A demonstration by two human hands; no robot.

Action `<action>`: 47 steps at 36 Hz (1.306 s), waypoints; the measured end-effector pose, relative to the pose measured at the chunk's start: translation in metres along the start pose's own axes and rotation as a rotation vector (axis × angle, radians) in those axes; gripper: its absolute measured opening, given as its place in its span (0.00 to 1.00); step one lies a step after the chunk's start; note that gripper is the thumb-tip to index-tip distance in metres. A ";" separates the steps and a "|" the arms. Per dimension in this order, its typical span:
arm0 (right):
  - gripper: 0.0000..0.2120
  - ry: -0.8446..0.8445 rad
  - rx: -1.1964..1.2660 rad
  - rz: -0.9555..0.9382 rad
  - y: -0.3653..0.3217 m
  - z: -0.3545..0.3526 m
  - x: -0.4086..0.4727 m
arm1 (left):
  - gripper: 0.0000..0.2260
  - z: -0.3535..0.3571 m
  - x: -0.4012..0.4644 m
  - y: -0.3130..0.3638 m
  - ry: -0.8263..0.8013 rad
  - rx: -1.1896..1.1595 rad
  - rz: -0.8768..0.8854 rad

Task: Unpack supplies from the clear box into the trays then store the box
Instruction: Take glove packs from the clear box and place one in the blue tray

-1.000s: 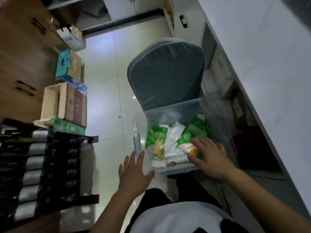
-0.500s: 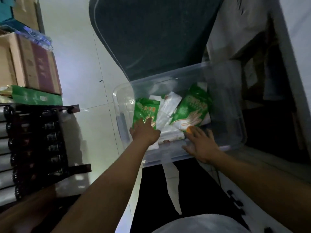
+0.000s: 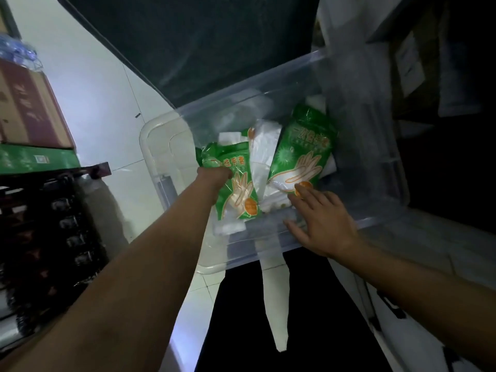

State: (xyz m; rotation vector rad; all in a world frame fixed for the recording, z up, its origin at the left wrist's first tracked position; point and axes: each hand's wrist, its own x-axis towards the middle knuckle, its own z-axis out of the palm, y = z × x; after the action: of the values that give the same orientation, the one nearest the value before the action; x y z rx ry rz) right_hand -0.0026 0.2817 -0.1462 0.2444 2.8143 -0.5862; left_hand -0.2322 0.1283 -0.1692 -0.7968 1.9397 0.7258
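1. A dark grey-green chair (image 3: 188, 44) filled the top of the view, and the clear box (image 3: 370, 146) sat on the floor just in front of it.
2. White floor tiles (image 3: 91, 84) showed to the left of the box. Farther left stood a brown carton (image 3: 24, 103) on a flat green box (image 3: 37, 159), above a dark rack (image 3: 48, 237).
3. Inside the clear box lay two green glove packets with white plastic bags (image 3: 264, 149) between them.
4. The right-hand green glove packet (image 3: 303, 151) leaned toward the box's far right side.
5. The left-hand green glove packet (image 3: 236, 189) lay against the near wall, tilted.
6. The left hand (image 3: 214, 178) reached down into the box. Its grip was curled on the upper edge of the left-hand packet, with the fingers hidden behind the plastic.
7. The right hand (image 3: 322, 224) rested over the near rim of the box. Its grip was spread, the fingertips touching the lower end of the right-hand packet.
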 end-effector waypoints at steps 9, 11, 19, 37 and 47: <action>0.28 0.043 -0.009 0.008 -0.001 0.000 0.000 | 0.14 0.011 0.000 -0.020 -0.018 -0.077 0.000; 0.29 0.001 -0.007 0.021 -0.001 -0.003 0.000 | 0.18 0.010 -0.004 -0.026 0.000 -0.067 0.096; 0.37 -0.170 0.336 0.217 -0.003 -0.028 0.012 | 0.20 -0.015 -0.057 -0.047 -0.180 -0.181 0.241; 0.26 -0.058 1.640 0.882 -0.016 -0.135 -0.037 | 0.34 -0.032 -0.130 -0.050 -0.923 -0.230 0.263; 0.26 0.347 1.523 1.012 -0.020 -0.139 -0.087 | 0.32 0.025 -0.149 -0.031 -1.040 0.083 0.183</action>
State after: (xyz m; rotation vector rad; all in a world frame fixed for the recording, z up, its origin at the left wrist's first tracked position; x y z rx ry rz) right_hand 0.0464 0.3115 0.0085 1.8839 1.3767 -2.2083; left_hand -0.1368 0.1641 -0.0532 -0.1010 1.0765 0.9142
